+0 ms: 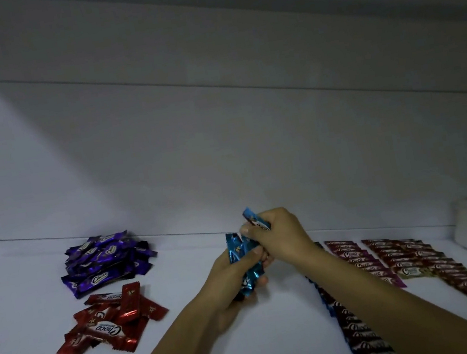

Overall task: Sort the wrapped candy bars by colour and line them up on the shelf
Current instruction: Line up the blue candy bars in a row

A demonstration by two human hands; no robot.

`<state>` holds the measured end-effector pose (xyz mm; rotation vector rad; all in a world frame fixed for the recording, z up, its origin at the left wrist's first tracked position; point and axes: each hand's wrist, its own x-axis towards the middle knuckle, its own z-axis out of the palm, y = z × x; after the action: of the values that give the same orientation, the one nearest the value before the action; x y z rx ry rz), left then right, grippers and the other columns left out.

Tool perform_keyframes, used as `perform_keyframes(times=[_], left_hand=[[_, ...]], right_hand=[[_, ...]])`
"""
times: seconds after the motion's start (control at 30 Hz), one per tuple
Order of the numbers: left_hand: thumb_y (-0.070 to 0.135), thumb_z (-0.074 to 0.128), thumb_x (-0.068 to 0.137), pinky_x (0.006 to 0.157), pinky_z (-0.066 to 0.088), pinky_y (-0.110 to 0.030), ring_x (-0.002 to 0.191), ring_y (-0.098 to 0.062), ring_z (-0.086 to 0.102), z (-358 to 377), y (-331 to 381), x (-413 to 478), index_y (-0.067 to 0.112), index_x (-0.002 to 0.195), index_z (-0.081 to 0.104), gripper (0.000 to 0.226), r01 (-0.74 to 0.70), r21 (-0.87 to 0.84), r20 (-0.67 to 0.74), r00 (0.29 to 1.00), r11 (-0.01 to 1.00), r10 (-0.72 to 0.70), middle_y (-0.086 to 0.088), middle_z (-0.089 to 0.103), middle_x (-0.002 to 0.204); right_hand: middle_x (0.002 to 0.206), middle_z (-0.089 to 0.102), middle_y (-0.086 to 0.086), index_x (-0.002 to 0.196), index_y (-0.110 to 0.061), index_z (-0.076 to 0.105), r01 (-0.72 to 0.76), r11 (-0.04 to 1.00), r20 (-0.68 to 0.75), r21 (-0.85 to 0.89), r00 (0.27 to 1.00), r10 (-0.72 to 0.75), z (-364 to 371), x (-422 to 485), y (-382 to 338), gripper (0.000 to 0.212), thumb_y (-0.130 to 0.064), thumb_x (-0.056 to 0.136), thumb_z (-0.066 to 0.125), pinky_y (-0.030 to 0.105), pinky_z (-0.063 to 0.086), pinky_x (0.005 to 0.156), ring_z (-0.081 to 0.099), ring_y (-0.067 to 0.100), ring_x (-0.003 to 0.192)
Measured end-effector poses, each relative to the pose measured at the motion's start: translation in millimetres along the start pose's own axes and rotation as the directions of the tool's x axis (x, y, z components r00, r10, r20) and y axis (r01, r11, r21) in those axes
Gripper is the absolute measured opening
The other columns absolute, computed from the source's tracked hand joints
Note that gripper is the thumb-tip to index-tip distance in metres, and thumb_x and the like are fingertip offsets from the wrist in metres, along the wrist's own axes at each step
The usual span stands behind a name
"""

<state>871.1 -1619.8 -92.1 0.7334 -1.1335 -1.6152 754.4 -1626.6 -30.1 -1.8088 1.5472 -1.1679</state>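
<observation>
Dim bluish light, brightest upper left, soft focus throughout, wide-angle bending at edges, glints on foil wrappers [111, 320]

Two loose piles (a purple pile [106, 262] and a red pile [111, 321]), three lined-up rows [361, 260], one blue handful [243, 256].

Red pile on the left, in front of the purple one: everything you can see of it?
The red pile is a loose heap of glossy, foil-like wrapped bars with crimped ends, white "Choco" lettering and small gold stars. The bars overlap at mixed angles, unsorted, resting on the white shelf just in front of the purple pile.
</observation>
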Motion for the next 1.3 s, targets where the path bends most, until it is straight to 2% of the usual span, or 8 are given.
perform_keyframes(times=[0.23, 0.4, 0.5, 0.73, 0.87, 1.07, 1.2, 1.3], left_hand=[[0.023, 0.065, 0.089, 0.052, 0.046, -0.025, 0.059, -0.013, 0.06, 2.3, -3.9, -4.3, 0.014, 0.106, 0.062, 0.019, 0.005, 0.214, 0.043, 0.999, 0.977, -0.014, -0.002, 0.073, 0.08], [0.02, 0.063, 0.091, 0.05, 0.048, -0.022, 0.057, -0.012, 0.061, 7.0, -6.2, -6.7, 0.013, 0.105, 0.062, 0.016, -0.032, 0.263, 0.01, 0.999, 0.964, 0.03, -0.004, 0.073, 0.079], [0.021, 0.061, 0.092, 0.05, 0.048, -0.021, 0.055, -0.012, 0.061, 7.5, -7.5, -9.0, 0.013, 0.103, 0.061, 0.014, -0.041, 0.328, 0.02, 0.999, 0.944, 0.037, -0.003, 0.074, 0.08], [0.027, 0.061, 0.091, 0.055, 0.048, -0.02, 0.059, -0.009, 0.064, 13.4, -7.4, -16.4, 0.021, 0.103, 0.062, 0.013, -0.094, 0.389, 0.002, 0.995, 0.917, 0.101, 0.0, 0.074, 0.085], [0.014, 0.062, 0.091, 0.048, 0.048, -0.015, 0.057, -0.004, 0.065, 28.6, -9.1, -24.6, 0.019, 0.094, 0.062, 0.006, -0.211, 0.44, 0.078, 0.977, 0.873, 0.197, -0.003, 0.072, 0.074], [0.008, 0.06, 0.091, 0.047, 0.048, -0.013, 0.054, -0.001, 0.062, 41.3, -16.8, -32.4, 0.022, 0.093, 0.058, 0.015, -0.303, 0.538, 0.227, 0.951, 0.787, 0.211, 0.001, 0.068, 0.077], [0.016, 0.06, 0.091, 0.049, 0.049, -0.013, 0.056, -0.003, 0.063, 39.1, -17.3, -31.1, 0.028, 0.095, 0.057, 0.013, -0.308, 0.573, 0.243, 0.949, 0.759, 0.202, 0.007, 0.068, 0.079], [0.021, 0.061, 0.091, 0.052, 0.051, -0.014, 0.059, -0.006, 0.065, 34.9, -18.6, -28.9, 0.031, 0.096, 0.057, 0.011, -0.306, 0.594, 0.237, 0.95, 0.745, 0.201, 0.007, 0.07, 0.078]], right_hand=[[0.062, 0.049, -0.001, 0.083, -0.011, 0.065, -0.201, 0.948, 0.047, 0.248, 0.98, 0.195, -35.7, -15.4, 8.7, 0.032, -0.032, 0.099, 0.046, 0.022, 0.037, 0.042, 0.04, 0.009, 0.038], [0.055, 0.041, 0.0, 0.084, -0.006, 0.065, -0.494, 0.567, 0.4, 0.66, 0.869, 0.291, -80.8, -34.7, 11.0, 0.054, -0.054, 0.093, 0.042, 0.02, 0.029, 0.038, 0.03, 0.01, 0.037], [0.056, 0.041, 0.002, 0.079, -0.005, 0.072, -0.535, 0.505, 0.483, 0.678, 0.841, 0.242, -95.7, -46.1, 18.6, 0.065, -0.059, 0.087, 0.036, 0.019, 0.025, 0.04, 0.027, 0.011, 0.039], [0.062, 0.047, 0.001, 0.081, -0.01, 0.053, -0.466, 0.727, 0.432, 0.505, 0.865, 0.255, -110.2, -76.0, 30.9, 0.02, -0.019, 0.093, 0.041, 0.02, 0.035, 0.042, 0.04, 0.01, 0.046], [0.081, 0.07, -0.002, 0.08, -0.019, 0.066, -0.137, 0.985, 0.168, 0.109, 0.979, 0.118, -122.8, -114.7, 36.0, 0.008, -0.017, 0.087, 0.066, 0.017, 0.049, 0.061, 0.066, 0.006, 0.071], [0.064, 0.059, -0.031, 0.093, -0.019, 0.076, 0.274, 0.907, 0.063, -0.321, 0.961, -0.268, -116.6, -196.0, 57.4, 0.013, -0.016, 0.081, 0.072, 0.003, 0.037, 0.058, 0.056, -0.009, 0.063], [0.077, 0.071, -0.01, 0.088, -0.012, 0.074, 0.19, 0.97, 0.029, -0.151, 0.982, -0.187, -117.4, -211.9, 63.7, 0.026, -0.036, 0.086, 0.063, 0.014, 0.047, 0.062, 0.064, 0.002, 0.07], [0.067, 0.069, -0.009, 0.086, -0.016, 0.067, 0.108, 0.977, 0.006, -0.182, 0.994, -0.109, -122.8, -204.1, 71.1, 0.002, -0.016, 0.085, 0.068, 0.013, 0.047, 0.06, 0.064, 0.002, 0.064]])
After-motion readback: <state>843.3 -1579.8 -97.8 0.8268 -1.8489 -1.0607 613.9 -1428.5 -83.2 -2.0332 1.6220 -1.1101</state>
